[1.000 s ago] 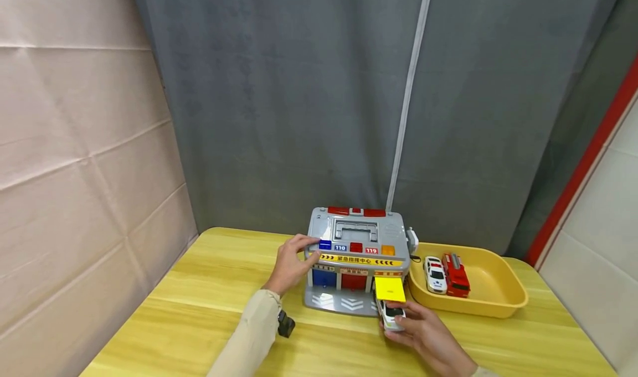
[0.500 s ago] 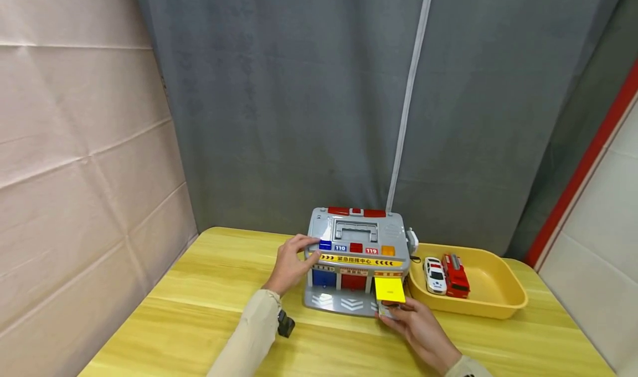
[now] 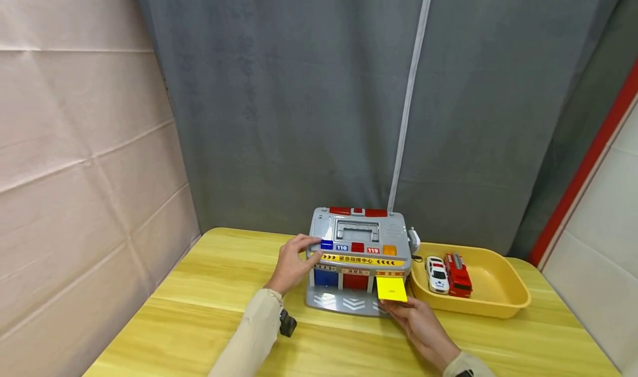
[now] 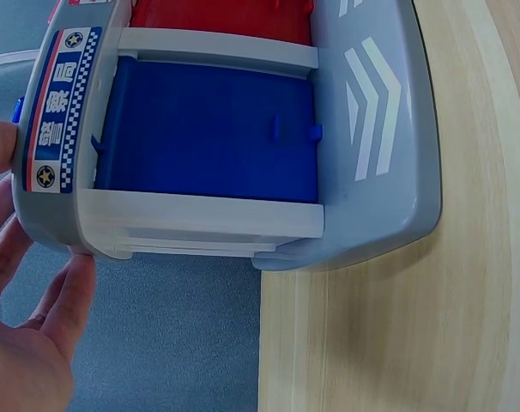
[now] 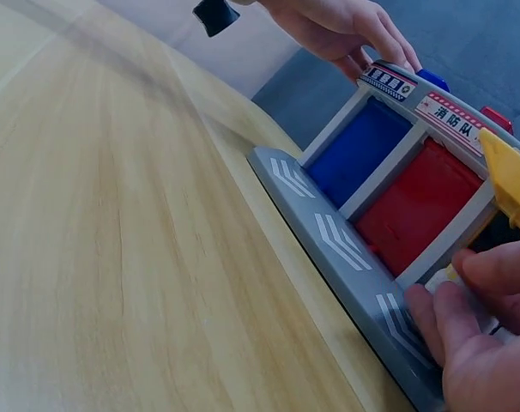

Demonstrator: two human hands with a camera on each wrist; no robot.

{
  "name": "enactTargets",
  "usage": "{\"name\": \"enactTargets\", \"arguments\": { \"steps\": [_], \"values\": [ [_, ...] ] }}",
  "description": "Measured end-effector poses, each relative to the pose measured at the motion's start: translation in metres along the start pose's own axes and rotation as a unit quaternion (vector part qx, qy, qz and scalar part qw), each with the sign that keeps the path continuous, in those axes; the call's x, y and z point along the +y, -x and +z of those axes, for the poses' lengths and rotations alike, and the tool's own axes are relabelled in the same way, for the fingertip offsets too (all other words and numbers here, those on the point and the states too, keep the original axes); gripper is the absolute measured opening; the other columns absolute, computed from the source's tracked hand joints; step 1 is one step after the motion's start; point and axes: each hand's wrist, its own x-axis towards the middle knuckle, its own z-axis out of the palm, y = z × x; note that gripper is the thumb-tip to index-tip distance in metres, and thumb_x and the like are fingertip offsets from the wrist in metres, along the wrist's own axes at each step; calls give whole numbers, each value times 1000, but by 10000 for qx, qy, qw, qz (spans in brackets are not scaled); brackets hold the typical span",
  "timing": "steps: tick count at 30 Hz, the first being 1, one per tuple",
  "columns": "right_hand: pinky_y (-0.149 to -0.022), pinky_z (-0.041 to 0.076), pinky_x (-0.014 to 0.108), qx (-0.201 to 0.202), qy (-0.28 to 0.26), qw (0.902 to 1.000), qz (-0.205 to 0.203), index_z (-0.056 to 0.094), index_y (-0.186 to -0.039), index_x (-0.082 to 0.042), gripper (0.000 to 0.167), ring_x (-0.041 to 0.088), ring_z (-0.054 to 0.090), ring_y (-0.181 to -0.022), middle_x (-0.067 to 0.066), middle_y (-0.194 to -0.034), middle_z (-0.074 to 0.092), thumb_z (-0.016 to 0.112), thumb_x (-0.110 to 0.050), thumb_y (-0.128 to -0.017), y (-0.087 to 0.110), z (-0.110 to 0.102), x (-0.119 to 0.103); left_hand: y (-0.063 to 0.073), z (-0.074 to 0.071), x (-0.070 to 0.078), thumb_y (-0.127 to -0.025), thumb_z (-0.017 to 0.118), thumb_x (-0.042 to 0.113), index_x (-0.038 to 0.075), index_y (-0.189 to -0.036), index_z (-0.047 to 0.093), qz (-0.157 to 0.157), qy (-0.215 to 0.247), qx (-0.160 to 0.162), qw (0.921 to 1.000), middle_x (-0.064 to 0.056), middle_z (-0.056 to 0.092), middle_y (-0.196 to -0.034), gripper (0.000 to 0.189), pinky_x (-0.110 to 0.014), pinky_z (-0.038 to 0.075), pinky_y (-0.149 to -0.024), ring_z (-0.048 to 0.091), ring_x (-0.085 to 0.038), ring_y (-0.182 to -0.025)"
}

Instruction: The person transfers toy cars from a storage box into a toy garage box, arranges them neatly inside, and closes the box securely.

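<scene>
1. The table [image 3: 224, 299] lies under both hands, giving their work a flat base
2. The toy garage [image 3: 356, 262] stands upright ahead of and between the hands, its doors facing the person, seemingly so each bay can be reached
3. The tray [image 3: 498, 306] sits just beyond the right hand, on its outer side, probably for easy reach
4. The left hand [image 3: 293, 261] is partly closed, thumb and fingers bent round the garage's near roof corner, likely to steady it
5. The right hand [image 3: 423, 327] is nearly closed, pinching a small white car in front of the bay nearest it
6. The fire truck [image 3: 459, 277] lies in the tray, past the right hand
7. The police car [image 3: 437, 276] lies beside it, on the garage side
8. The yellow door [image 3: 391, 289] juts out above the right fingertips, leaving room beneath
9. The small white car [image 5: 438, 279] is at that bay's mouth, mostly hidden by fingers and door
</scene>
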Motion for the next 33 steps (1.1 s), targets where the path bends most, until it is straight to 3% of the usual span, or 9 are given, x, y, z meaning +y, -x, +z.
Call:
{"name": "enactTargets", "arguments": {
  "steps": [5, 9, 14, 22, 25, 28, 33],
  "values": [
    [-109, 51, 37, -130, -104, 9999, 1, 36, -146, 17, 47, 15, 64, -115, 35, -152, 37, 40, 6, -100, -1, -1, -1, 1, 1, -1, -91, 72, 25, 17, -120, 73, -39, 31, -24, 10000, 0, 68, -118, 30, -47, 52, -105, 59, -24, -118],
    [-109, 51, 36, -341, -148, 9993, -84, 29, -149, 15, 52, 14, 64, -115, 35, -156, 30, 41, 5, -100, -2, -3, -1, 2, 3, -2, -91, 72, 25, 18, -120, 73, -105, 52, -32, 9999, 1, 68, -118, 30, -48, 52, -105, 59, -24, -117],
    [-104, 56, 39, -367, 49, 9993, -51, 30, -148, 17, 54, 21, 68, -113, 34, -146, 45, 47, 3, -98, -2, -9, -1, 2, 5, -1, -91, 72, 25, 19, -121, 73, -113, 115, -74, 9998, 1, 68, -118, 30, -48, 52, -105, 59, -24, -118],
    [-98, 59, 38, -776, 240, 9967, -74, 21, -151, 17, 61, 23, 70, -111, 18, -126, 68, 47, 0, -98, 0, -21, -6, 1, 4, 0, -91, 73, 25, 21, -120, 73, -88, 128, -5, 9999, 2, 68, -117, 29, -50, 51, -105, 59, -24, -118],
    [-92, 61, 38, -480, 348, 9982, 28, 26, -150, 15, 57, 23, 70, -105, 16, -123, 69, 47, 0, -99, 4, -21, -14, 1, 3, 1, -91, 73, 25, 21, -120, 73, -113, 145, -48, 9998, 2, 67, -118, 29, -49, 51, -105, 58, -24, -119],
    [-80, 63, 37, 46, 855, 9963, -65, 39, -145, 12, 46, 23, 69, -96, 14, -116, 68, 46, -3, -102, 8, -21, -28, 1, 2, 2, -91, 73, 26, 22, -120, 73, -125, 132, -100, 9998, 3, 67, -118, 30, -48, 51, -105, 58, -24, -119],
    [-61, 59, 30, 819, 1965, 9751, -617, 54, -132, 6, 33, 21, 67, -80, 16, -106, 65, 52, -6, -102, 10, -23, -55, 0, -1, 2, -91, 73, 25, 22, -119, 73, -176, 122, -25, 9998, 3, 67, -118, 29, -49, 51, -106, 58, -24, -118]
  ]
}}
